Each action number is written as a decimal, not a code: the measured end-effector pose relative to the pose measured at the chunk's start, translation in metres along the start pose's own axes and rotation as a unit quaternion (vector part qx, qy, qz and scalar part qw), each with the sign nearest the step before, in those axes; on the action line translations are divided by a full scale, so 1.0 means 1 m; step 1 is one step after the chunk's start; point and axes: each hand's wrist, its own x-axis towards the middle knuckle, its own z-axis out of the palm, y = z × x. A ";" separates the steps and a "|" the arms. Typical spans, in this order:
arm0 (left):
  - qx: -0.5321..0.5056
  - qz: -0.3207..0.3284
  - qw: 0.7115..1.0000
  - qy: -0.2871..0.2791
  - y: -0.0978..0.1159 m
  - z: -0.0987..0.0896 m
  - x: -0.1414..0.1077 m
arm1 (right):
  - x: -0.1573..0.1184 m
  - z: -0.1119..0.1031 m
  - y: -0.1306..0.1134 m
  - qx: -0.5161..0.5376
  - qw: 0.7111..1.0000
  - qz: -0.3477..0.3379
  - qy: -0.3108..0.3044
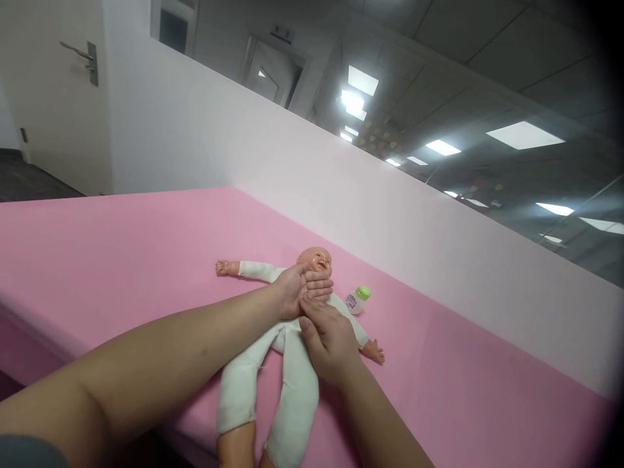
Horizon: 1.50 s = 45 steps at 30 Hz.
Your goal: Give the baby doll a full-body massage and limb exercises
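Observation:
A baby doll (pixel 297 396) with a white cloth body and plastic head, hands and legs lies on its back on a pink padded surface (pixel 146 247). Above its chest, my left hand (pixel 305 289) is palm up with the fingers stretched out, holding nothing. My right hand (pixel 331 335) is palm down beside it, its fingertips touching the left palm and its thumb apart. Both hands hide the doll's chest. A small clear bottle (pixel 359 299) with a green cap lies by the doll's arm, right of my hands.
A white wall (pixel 292 169) runs along the far side of the pink surface, with a dark window or mirror (pixel 439 84) showing ceiling lights above it. A door (pixel 58 97) with a metal handle is at the upper left.

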 end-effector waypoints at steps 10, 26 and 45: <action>-0.027 -0.021 0.998 -0.048 -0.008 0.003 0.000 | 0.002 0.013 0.008 -0.024 0.999 0.019 -0.023; 0.003 -0.017 0.999 -0.030 -0.003 -0.007 0.006 | -0.001 -0.007 -0.002 -0.005 1.000 -0.026 -0.016; 0.031 0.019 0.999 -0.008 -0.006 -0.001 -0.006 | -0.002 0.015 0.046 -0.164 0.978 -0.105 0.072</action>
